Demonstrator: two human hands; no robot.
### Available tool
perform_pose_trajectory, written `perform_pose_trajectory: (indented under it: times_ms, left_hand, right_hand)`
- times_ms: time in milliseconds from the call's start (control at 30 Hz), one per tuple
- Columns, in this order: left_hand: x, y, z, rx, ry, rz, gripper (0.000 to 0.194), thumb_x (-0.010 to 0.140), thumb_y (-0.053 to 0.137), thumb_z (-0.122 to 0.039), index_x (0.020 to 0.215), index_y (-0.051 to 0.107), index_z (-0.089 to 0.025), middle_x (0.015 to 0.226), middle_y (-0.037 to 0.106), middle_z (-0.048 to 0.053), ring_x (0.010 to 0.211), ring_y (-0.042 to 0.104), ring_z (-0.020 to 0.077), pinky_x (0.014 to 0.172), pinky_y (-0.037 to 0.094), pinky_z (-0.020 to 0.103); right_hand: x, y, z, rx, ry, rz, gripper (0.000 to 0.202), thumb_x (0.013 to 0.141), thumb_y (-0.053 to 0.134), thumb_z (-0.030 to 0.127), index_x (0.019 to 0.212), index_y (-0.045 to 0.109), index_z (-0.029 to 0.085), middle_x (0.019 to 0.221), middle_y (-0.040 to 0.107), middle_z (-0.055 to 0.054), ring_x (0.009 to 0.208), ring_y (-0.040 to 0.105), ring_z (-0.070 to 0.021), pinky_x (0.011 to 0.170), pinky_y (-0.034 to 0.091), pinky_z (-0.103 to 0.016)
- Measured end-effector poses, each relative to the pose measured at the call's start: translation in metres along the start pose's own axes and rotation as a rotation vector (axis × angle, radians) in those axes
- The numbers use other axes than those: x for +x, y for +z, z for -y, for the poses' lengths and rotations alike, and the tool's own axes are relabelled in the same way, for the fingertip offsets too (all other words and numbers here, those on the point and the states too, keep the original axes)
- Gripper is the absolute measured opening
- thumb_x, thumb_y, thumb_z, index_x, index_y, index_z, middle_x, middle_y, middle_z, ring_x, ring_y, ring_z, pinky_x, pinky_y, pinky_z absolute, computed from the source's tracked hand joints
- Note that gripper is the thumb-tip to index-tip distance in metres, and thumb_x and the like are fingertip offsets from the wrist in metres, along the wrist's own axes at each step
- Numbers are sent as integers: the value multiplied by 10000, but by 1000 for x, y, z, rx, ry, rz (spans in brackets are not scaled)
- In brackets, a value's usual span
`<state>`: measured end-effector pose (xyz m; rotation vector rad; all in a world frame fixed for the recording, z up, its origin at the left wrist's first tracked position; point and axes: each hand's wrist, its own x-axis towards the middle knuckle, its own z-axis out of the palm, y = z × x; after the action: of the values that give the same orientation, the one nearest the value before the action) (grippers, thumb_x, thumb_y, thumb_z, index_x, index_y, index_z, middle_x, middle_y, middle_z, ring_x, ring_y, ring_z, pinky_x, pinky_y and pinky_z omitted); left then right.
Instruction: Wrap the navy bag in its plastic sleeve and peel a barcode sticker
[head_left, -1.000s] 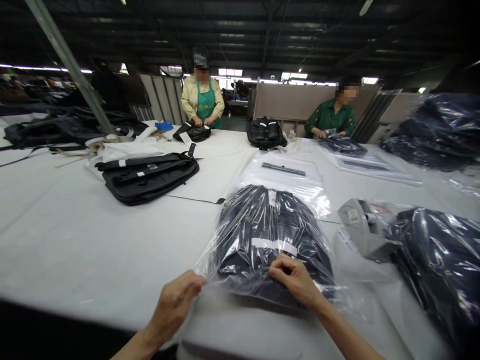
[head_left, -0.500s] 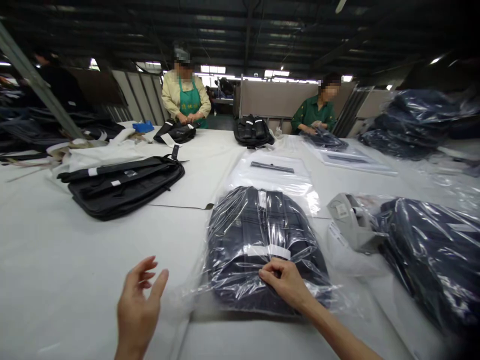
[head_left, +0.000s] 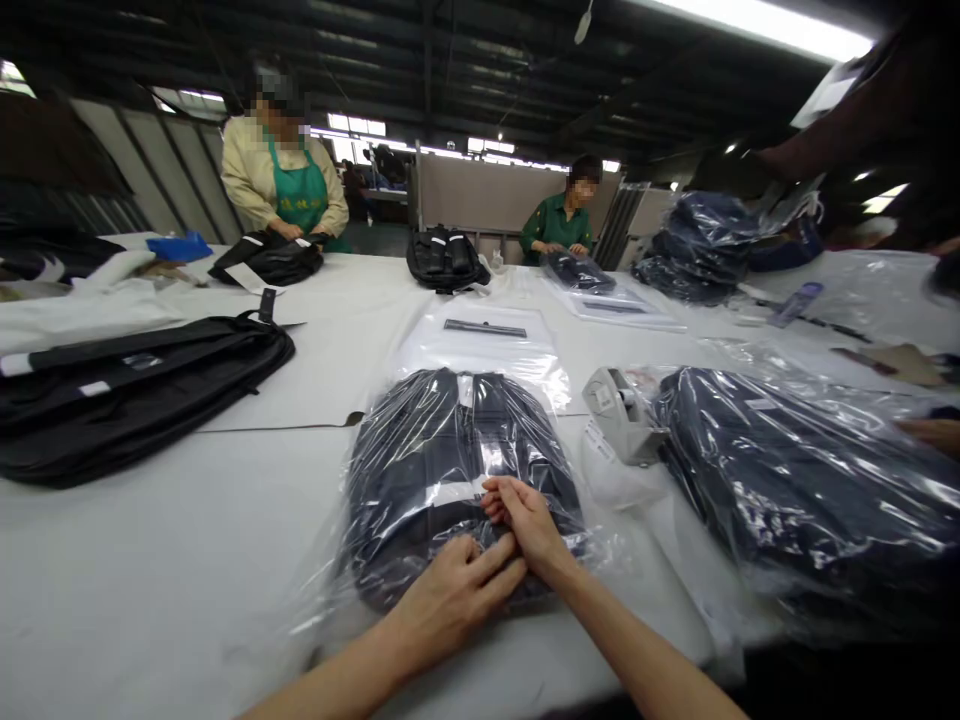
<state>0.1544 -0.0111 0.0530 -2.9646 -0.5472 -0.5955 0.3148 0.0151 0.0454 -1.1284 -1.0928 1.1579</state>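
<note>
A dark backpack point(head_left: 405, 470) lies inside a clear plastic bag point(head_left: 559, 480) in front of me, its straps and white strips showing through. My left hand point(head_left: 461, 590) rests on the lower part of the bag, its visible fingers stretched to the right over the plastic. Just above it, my right hand point(head_left: 525, 520) has its fingers curled together near the thumb. What they hold, if anything, is too small to make out. The two hands are very close, over the lower middle of the pack.
A grey tape dispenser point(head_left: 624, 415) stands to the right, beside another bagged backpack point(head_left: 795, 480). An unbagged black backpack point(head_left: 127, 390) lies left. Flat plastic bags point(head_left: 480, 350) lie beyond. Two co-workers point(head_left: 292, 190) handle bags across the table; a hand point(head_left: 934, 435) shows at right.
My left hand has come from the open table at left onto the bagged backpack, beside my right hand. My right hand's fingers stay curled. The view has turned right.
</note>
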Motion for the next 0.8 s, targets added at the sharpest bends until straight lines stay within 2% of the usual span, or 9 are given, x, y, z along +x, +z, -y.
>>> perform_pose_trajectory:
  times_ms: [100, 167, 233, 300, 400, 467, 633, 733, 800]
  left_hand:
    - [1, -4, -4, 61, 30, 47, 425, 908, 469, -289, 1313, 402, -177, 1353, 440, 81, 768, 470, 167, 681, 415, 308]
    - [2, -2, -5, 60, 4, 59, 423, 901, 485, -284, 1307, 415, -186, 1354, 448, 74, 770, 471, 168, 685, 422, 314]
    - [3, 2, -4, 60, -10, 52, 427, 899, 486, -275, 1313, 411, -198, 1352, 455, 66, 784, 470, 177, 699, 429, 327]
    - [2, 6, -3, 64, -19, 51, 442, 897, 488, -273, 1325, 398, -205, 1365, 446, 53, 811, 466, 189, 726, 431, 341]
    - [3, 7, -4, 77, -32, 79, 408, 912, 441, -225, 1318, 408, -211, 1398, 408, 42, 823, 467, 191, 739, 429, 347]
    - [5, 4, -7, 80, -48, 109, 406, 908, 420, -194, 1311, 416, -235, 1430, 359, 38, 812, 473, 186, 729, 429, 348]
    - [12, 0, -14, 72, -91, 147, 700, 772, 647, -394, 1376, 296, -356, 1458, 309, 47, 900, 491, 238, 769, 442, 406]
    - [14, 6, -13, 132, -97, 122, 741, 726, 708, -342, 1361, 329, -368, 1423, 377, 41, 885, 511, 222, 762, 456, 376]
    - [12, 13, -9, 182, -69, 74, 737, 721, 711, -312, 1356, 341, -373, 1400, 416, 33, 858, 529, 206, 748, 466, 354]
  right_hand:
    - [0, -9, 12, 227, 22, -4, 345, 836, 512, 505, 927, 564, 176, 795, 658, -44, 695, 609, -147, 669, 476, -277]
    - [-10, -21, 29, 179, -48, 1, 303, 875, 465, 470, 950, 550, 189, 881, 664, -64, 792, 626, -173, 755, 485, -327]
    - [-29, -37, 49, -85, -231, -5, 239, 908, 429, 383, 972, 566, 199, 946, 650, -70, 879, 612, -191, 818, 471, -355]
    - [-52, -55, 66, -454, -488, 54, 185, 901, 434, 258, 994, 585, 204, 988, 630, -73, 939, 583, -202, 856, 451, -367]
    - [-77, -79, 72, -906, -717, 337, 249, 845, 453, 125, 1046, 581, 196, 1034, 609, -87, 973, 550, -217, 880, 429, -394]
    - [-82, -91, 60, -1048, -704, 413, 282, 842, 439, 95, 1077, 568, 180, 1051, 601, -100, 971, 544, -217, 872, 435, -397]
    - [-72, -104, 24, -942, -590, 252, 248, 877, 413, 116, 1039, 588, 183, 1054, 594, -94, 1010, 538, -197, 888, 452, -350]
    - [-69, -107, 18, -823, -543, 204, 224, 879, 433, 150, 994, 620, 193, 1018, 613, -82, 981, 566, -185, 870, 470, -317]
    - [-64, -118, 22, -763, -463, 116, 188, 865, 488, 205, 981, 637, 200, 1002, 634, -78, 934, 591, -189, 828, 489, -309]
